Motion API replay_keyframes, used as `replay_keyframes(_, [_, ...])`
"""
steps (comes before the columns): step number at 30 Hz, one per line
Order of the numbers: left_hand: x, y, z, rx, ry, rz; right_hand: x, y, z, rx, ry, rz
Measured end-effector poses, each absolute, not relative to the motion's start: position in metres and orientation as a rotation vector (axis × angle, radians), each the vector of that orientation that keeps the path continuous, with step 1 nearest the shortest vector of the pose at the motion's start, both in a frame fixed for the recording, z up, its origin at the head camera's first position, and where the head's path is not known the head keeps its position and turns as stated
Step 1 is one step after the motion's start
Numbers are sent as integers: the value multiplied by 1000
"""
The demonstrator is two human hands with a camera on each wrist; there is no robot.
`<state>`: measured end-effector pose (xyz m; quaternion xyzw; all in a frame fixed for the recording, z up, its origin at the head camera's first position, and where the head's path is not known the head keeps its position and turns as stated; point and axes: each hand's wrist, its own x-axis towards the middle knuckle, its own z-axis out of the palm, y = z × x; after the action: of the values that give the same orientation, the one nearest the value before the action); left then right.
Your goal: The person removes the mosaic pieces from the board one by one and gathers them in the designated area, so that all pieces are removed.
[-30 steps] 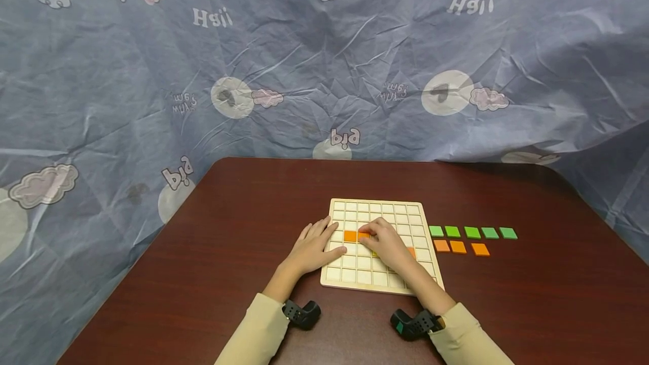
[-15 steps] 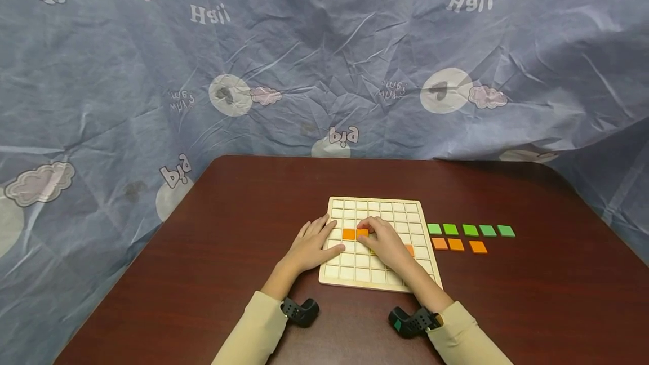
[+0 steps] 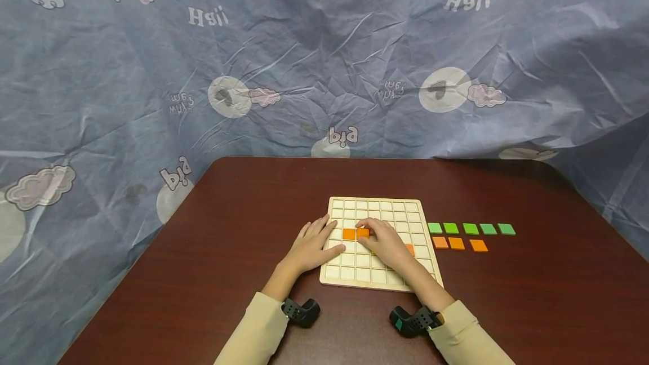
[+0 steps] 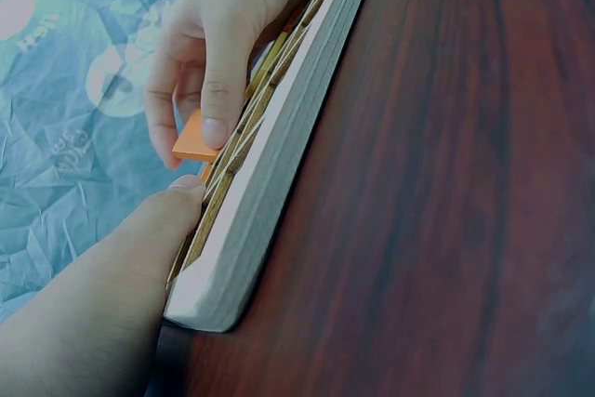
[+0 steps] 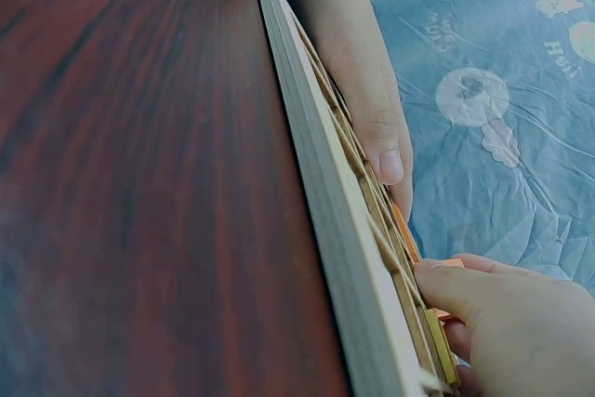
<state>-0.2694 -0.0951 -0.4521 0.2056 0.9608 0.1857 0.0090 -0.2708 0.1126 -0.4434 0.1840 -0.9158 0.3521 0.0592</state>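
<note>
A pale wooden grid board point(image 3: 362, 284) lies on the table. My left hand point(image 3: 309, 248) rests on its left side with fingers spread and straight. Between thumb and fingers, my right hand point(image 3: 389, 245) pinches an orange square tile point(image 3: 362, 233) over the board. In the left wrist view that held tile point(image 4: 192, 142) stands tilted, with part of it above the grid. Just left of it, another orange tile point(image 3: 349, 234) sits in a cell. A yellow tile point(image 5: 441, 346) lies in the grid below my right hand, mostly hidden in the head view. An orange-pink tile point(image 3: 410, 250) shows behind the right wrist.
Right of the board, several green tiles point(image 3: 470, 228) form a row on the dark red table point(image 3: 263, 201). Nearer me lies a row of three orange tiles point(image 3: 456, 244). A patterned blue-grey cloth point(image 3: 314, 72) hangs behind the table.
My right hand stays over the same cell, and the pinched tile now shows more of its face, its tilt slightly changed. My left hand keeps its place on the board.
</note>
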Motion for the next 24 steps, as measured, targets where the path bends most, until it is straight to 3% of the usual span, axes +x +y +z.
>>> replay_keyframes(24, [-269,-95,-454,652,3010,591,-268,113,-439,509,-2745,1252])
